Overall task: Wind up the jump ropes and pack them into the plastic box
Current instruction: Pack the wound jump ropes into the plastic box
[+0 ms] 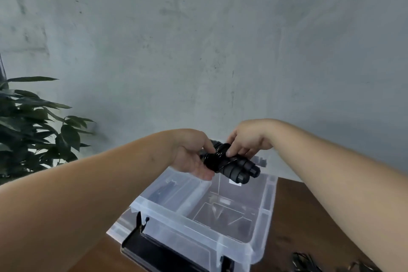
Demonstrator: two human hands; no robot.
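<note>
The wound jump rope was all black, the plastic box was see-through with black latches, the bench was dark brown wood, the plant deep green, the wall mottled grey.

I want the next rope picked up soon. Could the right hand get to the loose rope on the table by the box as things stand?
Probably not yet: the right hand and left hand both hold the wound rope above the box. The loose rope lies open on the table, nothing blocking it.
</note>
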